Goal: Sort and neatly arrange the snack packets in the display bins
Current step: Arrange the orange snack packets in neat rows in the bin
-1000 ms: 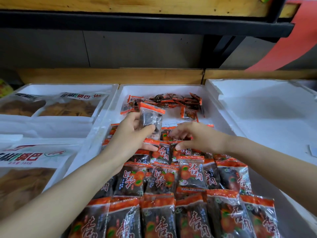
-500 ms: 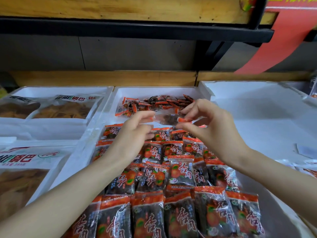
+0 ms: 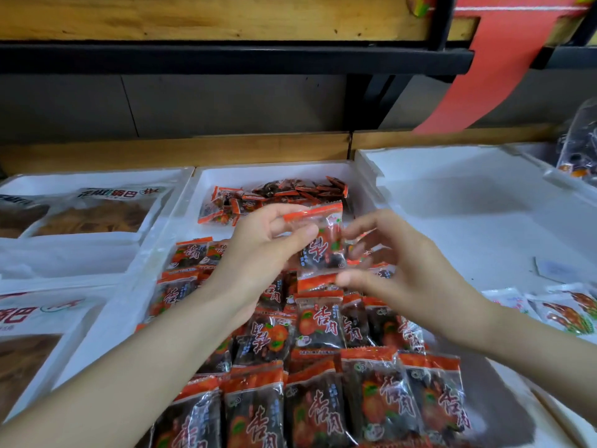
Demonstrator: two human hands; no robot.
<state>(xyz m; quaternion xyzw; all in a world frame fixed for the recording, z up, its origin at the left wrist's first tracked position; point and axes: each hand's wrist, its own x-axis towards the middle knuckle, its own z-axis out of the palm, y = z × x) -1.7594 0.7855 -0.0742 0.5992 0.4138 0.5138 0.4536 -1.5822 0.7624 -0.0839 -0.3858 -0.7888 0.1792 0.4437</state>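
A small snack packet (image 3: 319,250), clear with orange ends and dark fruit inside, is held upright above the middle white foam bin (image 3: 274,169). My left hand (image 3: 258,250) pinches its upper left corner. My right hand (image 3: 407,276) curls round its right side, with the thumb at its lower orange edge. Below my hands, matching packets (image 3: 323,399) lie in overlapping rows across the front of the bin. A loose pile of the same packets (image 3: 281,195) sits at the back of the bin.
The left bins hold large flat bags of brown snacks (image 3: 93,215). On the right is a white foam bin (image 3: 468,202), with white packets (image 3: 562,312) at its near right edge. A black shelf rail (image 3: 226,58) and a red banner (image 3: 497,69) hang overhead.
The packet has turned from lying sideways between my hands to standing upright, print facing me. Both hands have shifted slightly right and toward me, and the camera has moved closer.
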